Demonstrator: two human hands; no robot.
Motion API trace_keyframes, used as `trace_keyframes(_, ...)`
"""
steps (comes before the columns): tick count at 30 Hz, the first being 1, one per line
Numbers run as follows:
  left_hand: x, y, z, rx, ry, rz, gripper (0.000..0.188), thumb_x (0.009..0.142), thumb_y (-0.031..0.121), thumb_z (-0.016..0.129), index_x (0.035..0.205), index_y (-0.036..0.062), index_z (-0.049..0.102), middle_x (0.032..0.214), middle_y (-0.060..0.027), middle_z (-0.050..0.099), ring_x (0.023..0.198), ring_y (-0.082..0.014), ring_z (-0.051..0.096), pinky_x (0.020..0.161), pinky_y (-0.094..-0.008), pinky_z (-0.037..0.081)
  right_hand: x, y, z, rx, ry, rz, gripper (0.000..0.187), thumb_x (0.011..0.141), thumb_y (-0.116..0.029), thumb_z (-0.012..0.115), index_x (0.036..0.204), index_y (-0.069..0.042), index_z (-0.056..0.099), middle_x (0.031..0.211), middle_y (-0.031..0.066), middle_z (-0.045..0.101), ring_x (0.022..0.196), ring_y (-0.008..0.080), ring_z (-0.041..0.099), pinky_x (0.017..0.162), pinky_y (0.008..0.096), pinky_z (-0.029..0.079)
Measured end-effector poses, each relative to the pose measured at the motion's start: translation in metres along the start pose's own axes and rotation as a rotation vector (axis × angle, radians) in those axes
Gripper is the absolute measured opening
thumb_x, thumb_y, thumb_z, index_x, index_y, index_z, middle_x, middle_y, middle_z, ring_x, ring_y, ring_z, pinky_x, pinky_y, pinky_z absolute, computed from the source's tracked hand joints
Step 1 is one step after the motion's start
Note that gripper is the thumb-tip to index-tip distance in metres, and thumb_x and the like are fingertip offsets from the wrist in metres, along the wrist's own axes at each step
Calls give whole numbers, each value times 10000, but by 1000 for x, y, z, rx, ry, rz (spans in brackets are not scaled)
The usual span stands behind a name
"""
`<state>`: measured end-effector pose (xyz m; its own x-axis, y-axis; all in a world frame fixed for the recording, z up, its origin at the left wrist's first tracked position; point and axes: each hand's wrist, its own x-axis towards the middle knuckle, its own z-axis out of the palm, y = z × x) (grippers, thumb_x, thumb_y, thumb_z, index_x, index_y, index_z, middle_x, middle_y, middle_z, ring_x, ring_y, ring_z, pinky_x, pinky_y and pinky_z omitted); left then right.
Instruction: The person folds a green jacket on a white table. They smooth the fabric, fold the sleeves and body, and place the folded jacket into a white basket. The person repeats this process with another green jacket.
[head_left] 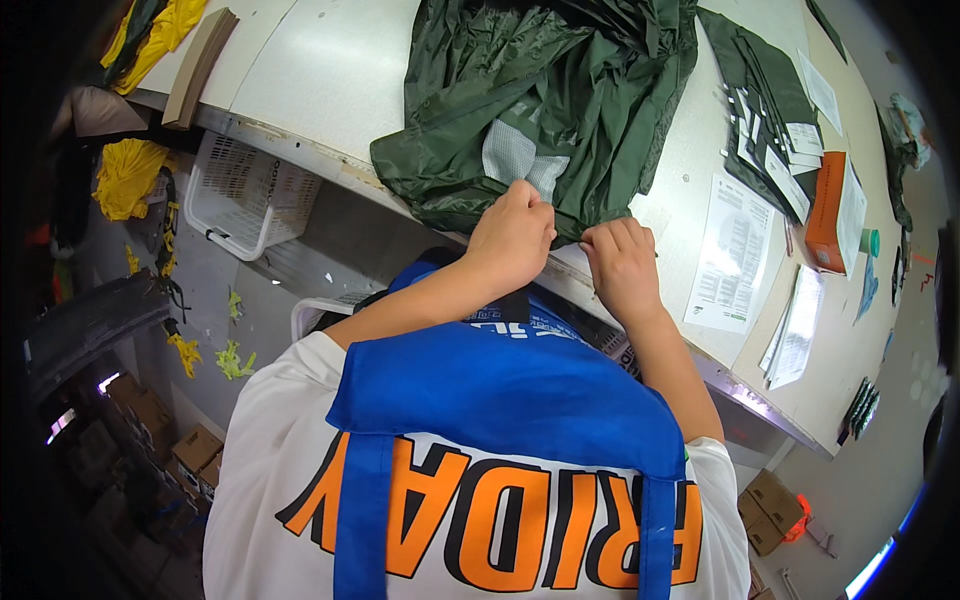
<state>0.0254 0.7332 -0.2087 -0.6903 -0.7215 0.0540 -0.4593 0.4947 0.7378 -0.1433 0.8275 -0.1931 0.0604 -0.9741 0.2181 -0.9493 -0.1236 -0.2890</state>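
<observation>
A dark green garment (480, 90) of thin shiny fabric lies bunched on the white table, its near edge at the table's front edge. A pale grey mesh lining patch (515, 155) shows in its middle. My left hand (515, 235) is closed, its fingers pinching the garment's near edge just below the mesh. A short way to the right, my right hand (622, 262) is closed too, its fingertips curled on the same near edge. Folds of cloth and my own fingers hide the exact grip.
Folded green garments with white tags (765, 120), printed sheets (732, 255) and an orange box (828, 212) lie on the table's right side. A cardboard strip (200, 70) rests at the left. Below the table edge stands a white plastic basket (240, 200); yellow cloth (130, 180) hangs beyond it.
</observation>
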Motion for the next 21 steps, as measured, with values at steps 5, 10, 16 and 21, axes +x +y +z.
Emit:
trace_keyframes(5,-1,6,-10,16,-27,-19,75,808,64,603,840,33,542,837,-146,567,796,-358,573,714,-438,465,22,-27,-16,6,-29,56,141,740,-110,664,849,-90,576,809,52,550,830,243,529,727,366,395)
trace_keyframes(10,-5,10,-2,-51,20,23,79,806,39,576,809,13,502,779,-166,584,811,-371,560,729,-456,447,25,-21,-4,54,-65,-31,167,710,-81,669,823,-69,547,768,78,525,772,262,547,682,371,431)
trace_keyframes(16,-5,5,-4,-26,93,-12,68,804,38,574,795,9,513,817,-180,565,864,-372,542,755,-447,445,29,-23,-5,163,-72,26,167,737,-78,669,799,-51,516,752,107,505,732,302,549,661,409,452)
trace_keyframes(21,-10,3,-12,-100,144,-83,68,811,47,584,808,12,526,806,-179,565,816,-379,554,715,-443,456,34,-30,-7,163,-95,43,165,753,-86,670,810,-55,518,751,108,504,712,299,568,635,397,464)
